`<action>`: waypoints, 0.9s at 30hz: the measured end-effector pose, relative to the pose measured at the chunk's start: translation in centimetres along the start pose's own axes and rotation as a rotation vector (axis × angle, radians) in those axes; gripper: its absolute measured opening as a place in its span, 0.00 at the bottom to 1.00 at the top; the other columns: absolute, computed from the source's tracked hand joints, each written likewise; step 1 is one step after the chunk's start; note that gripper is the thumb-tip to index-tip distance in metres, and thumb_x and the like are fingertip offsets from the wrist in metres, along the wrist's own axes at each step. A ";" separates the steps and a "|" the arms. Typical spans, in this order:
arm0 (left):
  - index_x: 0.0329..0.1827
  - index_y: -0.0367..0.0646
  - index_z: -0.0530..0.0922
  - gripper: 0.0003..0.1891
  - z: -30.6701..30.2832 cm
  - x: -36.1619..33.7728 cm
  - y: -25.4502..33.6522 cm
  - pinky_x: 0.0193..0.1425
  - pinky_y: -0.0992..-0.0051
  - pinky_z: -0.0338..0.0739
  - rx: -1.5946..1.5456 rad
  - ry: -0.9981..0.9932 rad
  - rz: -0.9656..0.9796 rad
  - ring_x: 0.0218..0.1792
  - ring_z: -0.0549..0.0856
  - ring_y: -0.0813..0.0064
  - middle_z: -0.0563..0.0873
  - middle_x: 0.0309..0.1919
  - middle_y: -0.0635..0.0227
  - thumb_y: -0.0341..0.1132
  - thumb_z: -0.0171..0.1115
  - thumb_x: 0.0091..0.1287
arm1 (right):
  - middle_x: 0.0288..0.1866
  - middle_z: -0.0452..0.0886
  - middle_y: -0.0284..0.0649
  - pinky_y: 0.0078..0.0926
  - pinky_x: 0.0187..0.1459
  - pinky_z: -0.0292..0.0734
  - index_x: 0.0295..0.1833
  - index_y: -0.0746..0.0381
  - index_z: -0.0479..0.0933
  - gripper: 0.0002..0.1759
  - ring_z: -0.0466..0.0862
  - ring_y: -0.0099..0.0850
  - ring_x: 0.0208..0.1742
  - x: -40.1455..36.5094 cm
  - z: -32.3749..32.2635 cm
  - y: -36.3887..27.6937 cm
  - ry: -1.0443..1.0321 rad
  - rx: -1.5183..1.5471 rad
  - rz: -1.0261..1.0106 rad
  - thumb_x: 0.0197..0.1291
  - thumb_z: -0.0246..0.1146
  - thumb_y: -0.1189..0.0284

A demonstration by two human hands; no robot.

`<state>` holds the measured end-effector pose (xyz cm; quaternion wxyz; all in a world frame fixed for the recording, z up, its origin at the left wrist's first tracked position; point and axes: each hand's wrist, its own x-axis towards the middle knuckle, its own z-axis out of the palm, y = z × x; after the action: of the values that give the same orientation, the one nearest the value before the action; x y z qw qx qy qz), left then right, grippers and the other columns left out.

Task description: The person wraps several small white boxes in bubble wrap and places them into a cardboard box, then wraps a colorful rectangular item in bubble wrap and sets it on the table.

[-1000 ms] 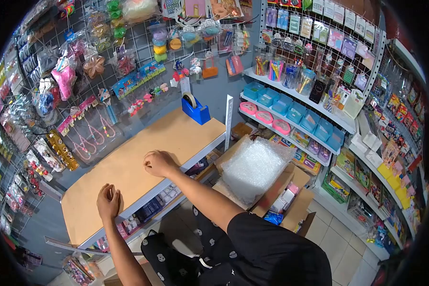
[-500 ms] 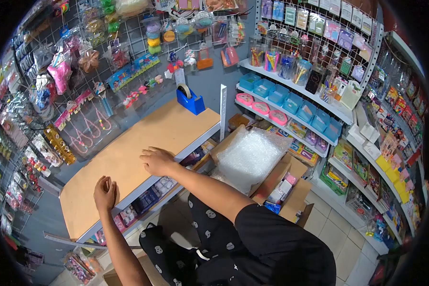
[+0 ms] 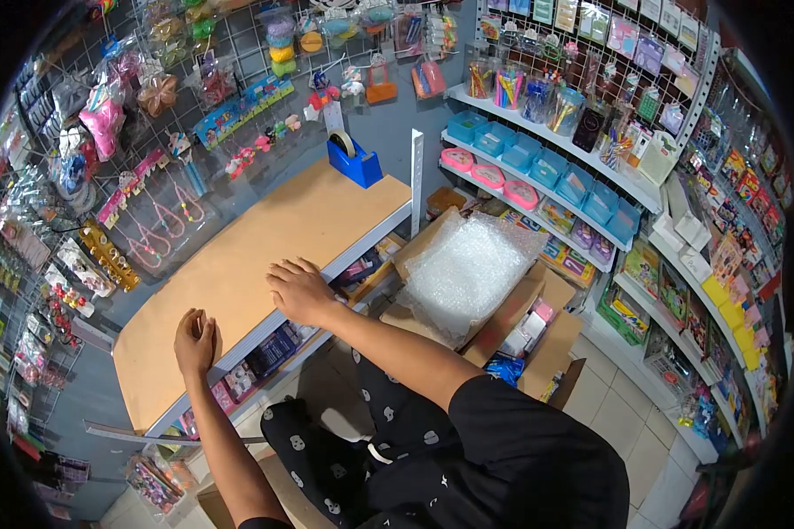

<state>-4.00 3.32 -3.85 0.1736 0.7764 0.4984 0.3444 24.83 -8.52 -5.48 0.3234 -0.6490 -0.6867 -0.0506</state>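
My right hand (image 3: 300, 293) lies palm down on the light wooden tabletop (image 3: 238, 251), near its front edge, with the fingers spread and nothing held. My left hand (image 3: 194, 342) is at the front edge further left, its fingers loosely bent and the thumb apart. I see nothing in it. At the far right end of the tabletop stands a blue tape dispenser (image 3: 355, 160) with a roll of tape, away from both hands.
Bubble wrap (image 3: 472, 273) lies on an open cardboard box right of the table. Another box (image 3: 547, 339) holds small packages. A metal upright (image 3: 416, 181) rises at the table's right corner. Packed shelves (image 3: 538, 189) stand behind, and hanging goods cover the wall grid. Goods sit under the tabletop.
The camera view has tipped slightly, so the table and shelves sit a little differently in the picture. Both hands stay in about the same place on the table.
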 end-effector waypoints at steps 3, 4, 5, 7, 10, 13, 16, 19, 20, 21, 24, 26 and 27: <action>0.61 0.38 0.87 0.21 -0.2 0.0 0.3 0.75 0.62 0.76 0.007 0.000 0.009 0.70 0.84 0.54 0.85 0.70 0.52 0.42 0.73 0.71 | 0.73 0.81 0.44 0.51 0.82 0.58 0.66 0.61 0.81 0.23 0.74 0.43 0.79 -0.7 0.5 0.2 0.105 0.038 -0.044 0.73 0.59 0.60; 0.61 0.38 0.87 0.21 -0.2 0.0 0.4 0.75 0.62 0.76 0.006 0.002 0.011 0.70 0.84 0.54 0.85 0.70 0.52 0.42 0.73 0.71 | 0.72 0.81 0.45 0.50 0.82 0.58 0.66 0.62 0.81 0.23 0.74 0.44 0.78 -0.9 0.6 0.2 0.129 0.046 -0.059 0.74 0.59 0.60; 0.61 0.38 0.87 0.21 -0.3 0.0 0.5 0.75 0.62 0.76 0.006 0.004 0.013 0.69 0.85 0.54 0.85 0.70 0.52 0.43 0.73 0.71 | 0.71 0.82 0.45 0.50 0.82 0.58 0.65 0.62 0.82 0.23 0.74 0.44 0.78 -1.2 0.7 0.3 0.153 0.054 -0.074 0.74 0.59 0.60; 0.61 0.38 0.88 0.21 -0.1 0.0 0.0 0.74 0.62 0.77 0.008 0.007 0.023 0.69 0.85 0.54 0.85 0.70 0.52 0.43 0.73 0.71 | 0.70 0.82 0.45 0.50 0.81 0.59 0.64 0.63 0.82 0.22 0.75 0.44 0.77 -1.8 0.5 0.2 0.191 0.073 -0.098 0.74 0.60 0.61; 0.61 0.39 0.88 0.21 -0.1 0.1 0.0 0.74 0.62 0.78 0.003 0.007 0.024 0.68 0.86 0.55 0.85 0.69 0.53 0.43 0.73 0.71 | 0.69 0.83 0.45 0.50 0.81 0.61 0.63 0.64 0.82 0.21 0.76 0.45 0.76 -2.6 0.1 0.2 0.224 0.111 -0.124 0.74 0.61 0.61; 0.61 0.39 0.88 0.21 -0.5 -0.3 0.8 0.73 0.62 0.78 0.025 0.009 0.012 0.68 0.86 0.55 0.85 0.69 0.53 0.43 0.73 0.70 | 0.68 0.83 0.46 0.51 0.81 0.62 0.64 0.65 0.81 0.21 0.75 0.47 0.76 -3.1 -0.2 0.3 0.236 0.157 -0.143 0.71 0.64 0.64; 0.60 0.39 0.88 0.21 -0.5 -0.6 1.0 0.73 0.62 0.78 0.027 0.016 0.011 0.68 0.86 0.55 0.85 0.69 0.53 0.43 0.73 0.70 | 0.74 0.79 0.46 0.51 0.83 0.59 0.66 0.65 0.80 0.23 0.73 0.48 0.78 -4.1 -0.6 0.4 0.203 0.169 -0.171 0.69 0.66 0.66; 0.60 0.38 0.88 0.21 0.0 -0.1 0.0 0.72 0.62 0.78 0.009 0.026 0.031 0.68 0.86 0.55 0.85 0.69 0.53 0.43 0.74 0.70 | 0.80 0.73 0.47 0.50 0.85 0.57 0.69 0.65 0.79 0.26 0.68 0.49 0.83 -5.8 -1.2 0.7 0.159 0.110 -0.198 0.67 0.67 0.70; 0.60 0.38 0.88 0.21 0.1 -0.1 -0.5 0.72 0.62 0.79 0.002 0.030 0.036 0.68 0.86 0.55 0.86 0.69 0.52 0.42 0.74 0.70 | 0.82 0.70 0.47 0.50 0.85 0.58 0.71 0.64 0.79 0.27 0.66 0.48 0.85 -6.7 -1.3 0.9 0.120 0.158 -0.182 0.67 0.66 0.70; 0.60 0.38 0.88 0.21 0.0 -0.2 -0.3 0.72 0.62 0.78 0.005 0.024 0.028 0.68 0.86 0.55 0.86 0.69 0.52 0.42 0.74 0.70 | 0.84 0.68 0.46 0.50 0.84 0.59 0.72 0.62 0.79 0.28 0.64 0.48 0.86 -7.8 -1.3 1.3 0.078 0.206 -0.167 0.67 0.66 0.70; 0.60 0.38 0.88 0.21 -0.5 -0.4 1.2 0.73 0.61 0.78 0.022 0.018 0.020 0.68 0.86 0.54 0.86 0.68 0.51 0.42 0.74 0.70 | 0.87 0.64 0.48 0.48 0.83 0.62 0.73 0.59 0.78 0.29 0.62 0.49 0.88 -12.1 -0.1 4.2 -0.029 0.338 -0.044 0.66 0.68 0.71; 0.60 0.37 0.87 0.21 -0.5 -0.5 1.4 0.73 0.61 0.78 0.054 0.027 0.042 0.68 0.86 0.54 0.86 0.68 0.51 0.42 0.74 0.70 | 0.87 0.63 0.50 0.47 0.82 0.65 0.74 0.59 0.78 0.31 0.61 0.50 0.88 -15.6 1.4 7.8 -0.059 0.315 0.067 0.64 0.70 0.71; 0.60 0.37 0.87 0.21 -0.6 -0.5 1.5 0.73 0.61 0.78 0.047 0.023 0.039 0.68 0.86 0.54 0.86 0.68 0.51 0.42 0.74 0.70 | 0.87 0.62 0.52 0.47 0.82 0.65 0.74 0.59 0.77 0.32 0.60 0.51 0.88 -17.2 1.4 9.5 -0.055 0.250 0.120 0.63 0.71 0.70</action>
<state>-3.55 2.14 -2.66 0.1427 0.7860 0.4929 0.3448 32.22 -21.14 -18.66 0.3853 -0.6448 -0.6561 0.0729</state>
